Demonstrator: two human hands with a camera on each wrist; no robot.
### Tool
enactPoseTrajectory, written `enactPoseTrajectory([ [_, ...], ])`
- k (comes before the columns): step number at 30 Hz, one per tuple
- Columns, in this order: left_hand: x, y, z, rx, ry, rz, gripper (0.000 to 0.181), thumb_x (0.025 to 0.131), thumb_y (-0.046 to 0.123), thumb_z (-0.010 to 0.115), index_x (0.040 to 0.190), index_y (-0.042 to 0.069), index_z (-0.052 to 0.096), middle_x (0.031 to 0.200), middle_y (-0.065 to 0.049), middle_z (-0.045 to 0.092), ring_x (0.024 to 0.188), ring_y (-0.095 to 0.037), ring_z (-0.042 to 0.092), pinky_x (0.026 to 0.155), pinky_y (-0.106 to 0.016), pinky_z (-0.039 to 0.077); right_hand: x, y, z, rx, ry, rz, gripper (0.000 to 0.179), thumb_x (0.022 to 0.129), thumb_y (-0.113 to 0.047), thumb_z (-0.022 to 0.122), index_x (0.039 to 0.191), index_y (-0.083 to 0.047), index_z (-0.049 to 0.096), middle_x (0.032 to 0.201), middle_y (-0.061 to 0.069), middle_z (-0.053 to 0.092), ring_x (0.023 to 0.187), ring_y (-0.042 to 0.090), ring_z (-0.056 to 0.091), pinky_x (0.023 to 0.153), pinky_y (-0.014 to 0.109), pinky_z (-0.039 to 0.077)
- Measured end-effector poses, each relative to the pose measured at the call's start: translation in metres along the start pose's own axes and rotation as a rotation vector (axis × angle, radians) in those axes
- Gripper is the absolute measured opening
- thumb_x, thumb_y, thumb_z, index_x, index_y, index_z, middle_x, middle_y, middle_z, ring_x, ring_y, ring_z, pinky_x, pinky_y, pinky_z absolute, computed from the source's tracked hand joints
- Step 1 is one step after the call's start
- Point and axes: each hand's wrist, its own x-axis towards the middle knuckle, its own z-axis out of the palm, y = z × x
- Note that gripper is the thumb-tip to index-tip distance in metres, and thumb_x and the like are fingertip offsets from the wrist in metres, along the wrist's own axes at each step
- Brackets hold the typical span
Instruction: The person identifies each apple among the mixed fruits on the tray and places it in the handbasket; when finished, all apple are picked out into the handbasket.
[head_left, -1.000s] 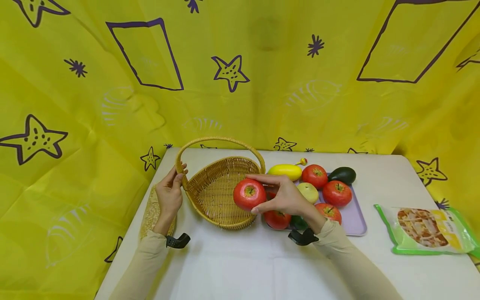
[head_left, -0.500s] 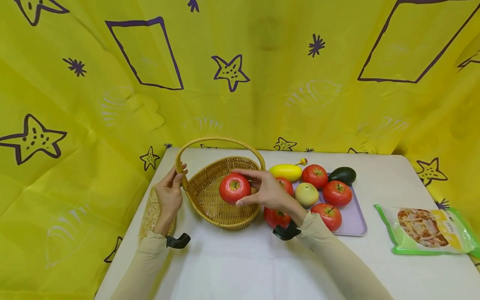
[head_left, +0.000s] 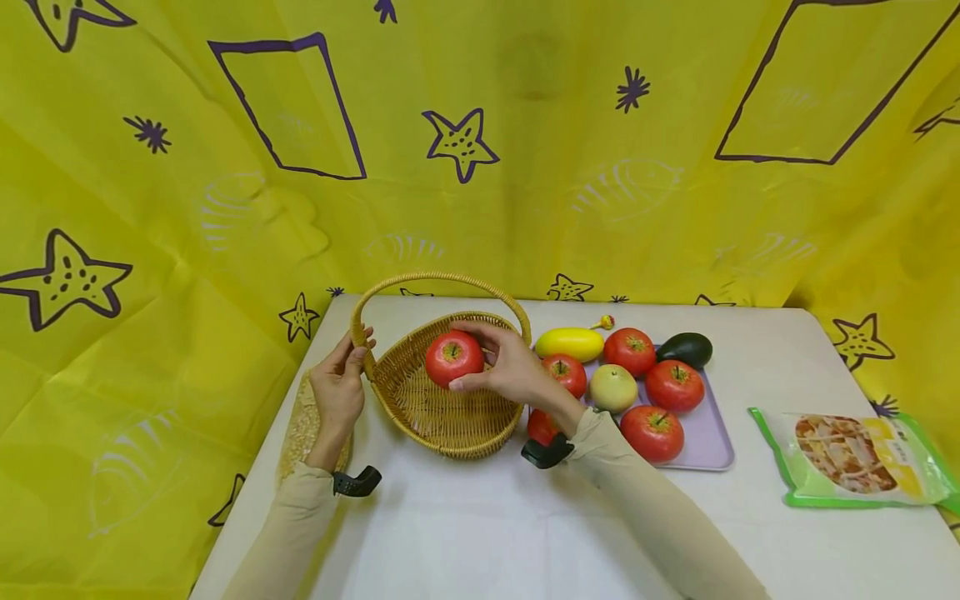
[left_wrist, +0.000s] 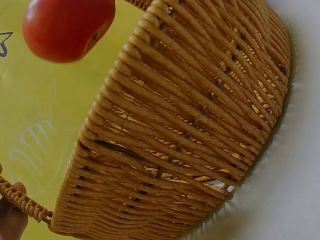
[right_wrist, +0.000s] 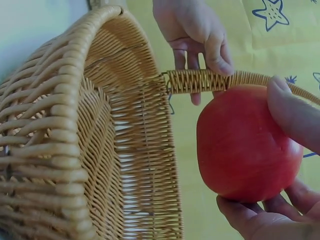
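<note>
A wicker basket point(head_left: 450, 425) with an arched handle stands on the white table; its inside shows bare weave. My left hand point(head_left: 339, 385) grips the left end of the handle point(right_wrist: 195, 81), fingers wrapped round it in the right wrist view. Above the basket opening, my right hand point(head_left: 510, 362) holds a red apple point(head_left: 454, 360) between thumb and fingers. In the left wrist view the apple point(left_wrist: 67, 27) hangs above the basket rim point(left_wrist: 107, 82), apart from it.
Right of the basket, a lilac tray point(head_left: 705, 446) bears several red apples point(head_left: 652, 433), a pale round fruit point(head_left: 613, 388) and a dark green avocado point(head_left: 684, 351). A yellow fruit point(head_left: 570, 343) lies at its back left. A green-edged food bag point(head_left: 855, 458) lies far right.
My right hand has carried the apple leftward and slightly back, from the basket's right edge to over its opening. The left hand keeps its grip on the handle.
</note>
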Motion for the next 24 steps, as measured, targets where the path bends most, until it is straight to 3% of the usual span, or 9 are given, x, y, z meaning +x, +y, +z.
enactPoseTrajectory([
  [8, -0.001, -0.001, -0.002, 0.01, 0.0, 0.008, 0.036, 0.106, 0.002, 0.061, 0.142, 0.003, 0.066, 0.131, -0.029, 0.07, 0.106, -0.004, 0.077, 0.09, -0.016, 0.061, 0.022, 0.009, 0.005, -0.076, 0.046, 0.03, 0.088, 0.077, -0.006, 0.095, 0.155, -0.011, 0.054, 0.154, 0.009, 0.058, 0.143, 0.028, 0.057, 0.115, 0.043, 0.054],
  [24, 0.0, 0.002, 0.001, 0.013, 0.006, 0.024, 0.036, 0.105, 0.001, 0.062, 0.14, 0.0, 0.067, 0.129, -0.03, 0.071, 0.103, -0.001, 0.076, 0.089, -0.015, 0.061, 0.053, 0.023, 0.015, -0.179, 0.018, 0.086, 0.082, 0.065, -0.01, 0.103, 0.14, -0.013, 0.07, 0.137, 0.01, 0.072, 0.124, 0.027, 0.069, 0.101, 0.036, 0.062],
])
